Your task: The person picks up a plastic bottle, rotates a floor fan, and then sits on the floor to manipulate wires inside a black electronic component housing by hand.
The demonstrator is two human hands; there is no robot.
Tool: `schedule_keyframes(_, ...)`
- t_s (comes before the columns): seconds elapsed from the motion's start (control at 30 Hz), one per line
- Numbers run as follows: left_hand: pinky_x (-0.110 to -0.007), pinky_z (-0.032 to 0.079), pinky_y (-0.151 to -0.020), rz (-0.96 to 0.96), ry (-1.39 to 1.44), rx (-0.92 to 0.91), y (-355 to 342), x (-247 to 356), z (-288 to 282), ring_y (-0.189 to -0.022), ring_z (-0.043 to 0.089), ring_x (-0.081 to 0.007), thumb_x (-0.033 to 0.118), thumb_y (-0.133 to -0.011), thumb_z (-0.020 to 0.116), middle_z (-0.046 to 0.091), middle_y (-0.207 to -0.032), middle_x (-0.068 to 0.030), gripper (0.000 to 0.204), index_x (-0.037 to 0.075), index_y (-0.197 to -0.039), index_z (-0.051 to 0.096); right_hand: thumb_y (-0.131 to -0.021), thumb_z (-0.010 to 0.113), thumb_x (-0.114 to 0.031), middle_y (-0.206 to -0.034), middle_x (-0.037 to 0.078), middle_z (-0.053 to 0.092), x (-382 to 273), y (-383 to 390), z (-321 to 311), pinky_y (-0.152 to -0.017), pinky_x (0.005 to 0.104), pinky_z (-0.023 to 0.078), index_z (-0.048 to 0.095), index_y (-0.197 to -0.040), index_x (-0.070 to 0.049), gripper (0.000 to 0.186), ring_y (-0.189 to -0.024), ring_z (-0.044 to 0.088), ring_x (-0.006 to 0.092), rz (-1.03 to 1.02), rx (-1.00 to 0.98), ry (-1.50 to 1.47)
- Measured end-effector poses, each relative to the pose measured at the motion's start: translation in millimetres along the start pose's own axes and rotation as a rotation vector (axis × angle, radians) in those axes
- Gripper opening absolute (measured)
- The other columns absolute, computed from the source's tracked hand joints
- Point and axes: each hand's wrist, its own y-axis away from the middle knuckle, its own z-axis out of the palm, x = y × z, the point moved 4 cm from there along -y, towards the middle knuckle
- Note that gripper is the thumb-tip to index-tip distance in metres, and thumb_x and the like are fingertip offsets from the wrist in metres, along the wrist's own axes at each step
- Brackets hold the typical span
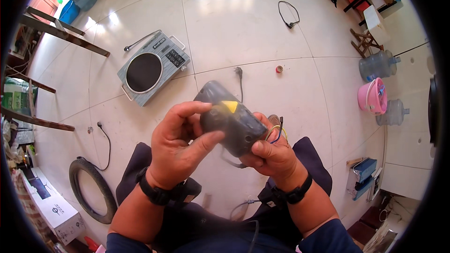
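Both of my hands are around a black plastic box [243,124] with rounded edges, a yellow label and a round hole near one end. My right hand [276,154] grips its right end, thumb on the near side. Thin blue, yellow and black wires [280,133] stick out beside those fingers. My left hand [180,133] is at the box's left side, thumb and index finger spread across its face, other fingers curled. A blurred dark round patch lies between these fingertips; whether it is a separate part, I cannot tell. A black plug on a cord [239,72] lies on the floor beyond the box.
A grey electric cooker [166,47] with a round black plate lies on the tiled floor to the left. A tyre [75,182] and a white carton [51,206] are at lower left. A red tape roll [279,69], pink bucket [370,97] and water bottles [377,65] are rightward.
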Motion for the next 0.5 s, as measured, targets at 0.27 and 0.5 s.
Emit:
schedule_keyframes(0.27,-0.018,0.036,-0.056,0.079,-0.176,0.048,3,8,-1,-0.062,0.044,-0.0023,-0.009,-0.078,0.079,0.05,-0.077,0.0031,0.046,0.001,-0.119,0.06,-0.091,0.072,-0.015,-0.116,0.004,0.06,3,3,-6,-0.052,0.0202,0.034,0.052,-0.131,-0.017,0.045,-0.063,0.044,0.0077,-0.001,0.022,-0.02)
schedule_keyframes(0.5,-0.019,0.037,-0.056,0.171,-0.368,0.013,7,11,-3,-0.062,0.046,-0.0036,-0.009,-0.075,0.081,0.053,-0.079,0.0004,0.049,0.0,-0.118,0.06,-0.095,0.069,-0.017,-0.116,0.003,0.061,4,1,-19,-0.055,0.0232,0.037,0.053,-0.129,-0.014,0.038,-0.066,0.048,0.0083,0.007,0.046,0.054)
